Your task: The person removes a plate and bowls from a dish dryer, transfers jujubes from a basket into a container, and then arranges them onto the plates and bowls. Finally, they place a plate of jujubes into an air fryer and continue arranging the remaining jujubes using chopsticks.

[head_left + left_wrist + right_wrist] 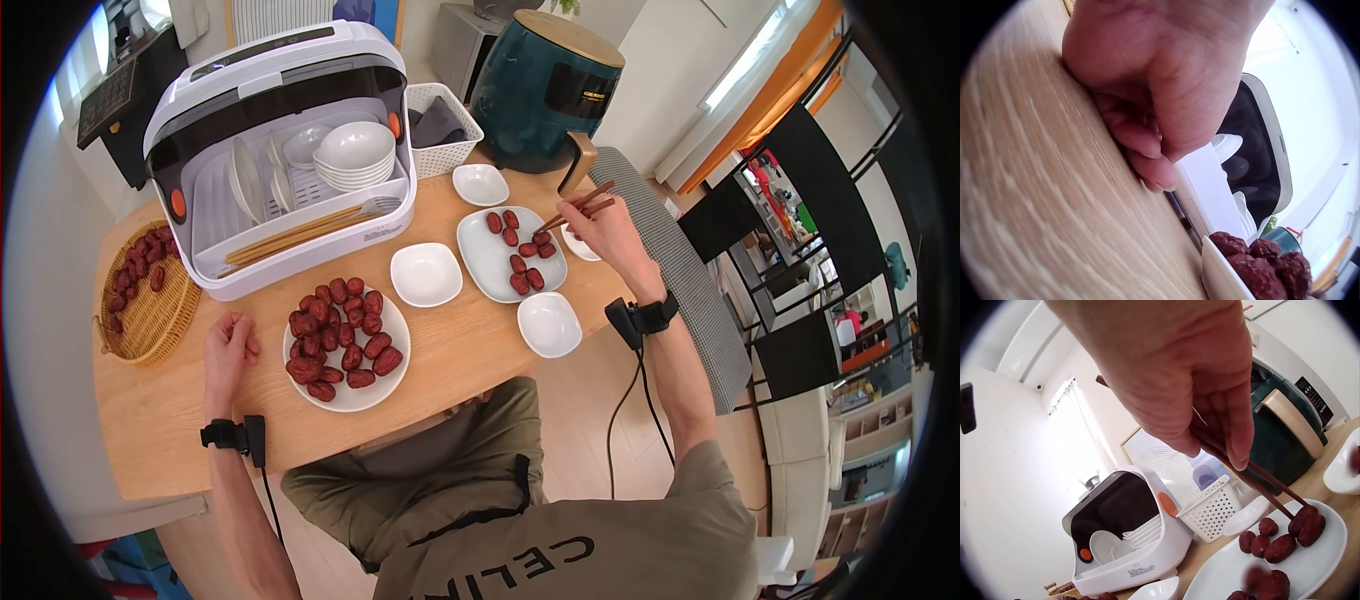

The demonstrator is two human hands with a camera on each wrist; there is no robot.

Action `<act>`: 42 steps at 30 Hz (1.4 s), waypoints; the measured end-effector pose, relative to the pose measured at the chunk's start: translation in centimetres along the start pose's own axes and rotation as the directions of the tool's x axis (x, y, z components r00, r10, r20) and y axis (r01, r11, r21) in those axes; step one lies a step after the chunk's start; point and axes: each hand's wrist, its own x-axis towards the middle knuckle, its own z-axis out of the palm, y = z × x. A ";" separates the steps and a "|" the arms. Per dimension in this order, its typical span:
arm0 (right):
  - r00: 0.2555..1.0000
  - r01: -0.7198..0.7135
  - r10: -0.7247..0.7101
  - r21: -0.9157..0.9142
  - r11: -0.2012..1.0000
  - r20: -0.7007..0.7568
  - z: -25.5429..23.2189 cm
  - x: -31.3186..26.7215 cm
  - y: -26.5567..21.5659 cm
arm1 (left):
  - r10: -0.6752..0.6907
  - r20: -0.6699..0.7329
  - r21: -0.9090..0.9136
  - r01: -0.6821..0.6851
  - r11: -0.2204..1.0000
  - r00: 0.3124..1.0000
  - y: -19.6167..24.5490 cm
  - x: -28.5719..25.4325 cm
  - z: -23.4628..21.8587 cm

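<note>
The right hand [605, 235] [1191, 381] grips a pair of dark brown chopsticks [588, 207] [1244, 475]. In the right wrist view their tips touch a red date [1303, 520] on the white oval plate [1329, 562] [480, 262], where several other dates lie in small clusters. Resting on the wooden table, the left hand [230, 350] [1160, 75] has loosely curled fingers and holds nothing. Just beside it in the head view is a round white plate [400, 365] heaped with large dates [330, 330]; dates [1259, 275] also show low in the left wrist view.
A white dish case [300, 245] with bowls and chopsticks stands at the back left, a wicker tray [150, 335] of dates left of it. Small white dishes [426, 274] [549, 325] [481, 185] surround the oval plate. A green air fryer [530, 95] stands behind.
</note>
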 end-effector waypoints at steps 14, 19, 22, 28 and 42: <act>1.000 0.001 -0.001 0.005 1.000 -0.007 -0.1 -0.2 -0.4 | 0.007 -0.004 0.004 -0.006 1.000 1.000 -0.1 0.1 0.0; 0.999 -0.034 0.034 0.008 0.999 0.001 -0.1 -0.2 -0.2 | -0.002 -0.003 0.007 0.002 1.000 1.000 -0.1 0.1 0.0; 0.999 -0.025 0.025 -0.007 1.000 -0.027 -0.2 -0.3 -0.6 | 0.008 0.000 0.006 -0.008 1.000 1.000 -0.2 0.1 0.0; 0.999 -0.035 0.035 -0.024 0.999 -0.009 -0.3 -0.2 -0.2 | 0.004 0.004 0.040 -0.004 0.999 1.000 0.0 0.1 0.0; 0.999 -0.023 0.024 0.010 1.000 -0.049 -0.4 -0.3 -0.3 | 0.010 0.003 0.019 -0.010 1.000 1.000 -0.3 0.1 0.0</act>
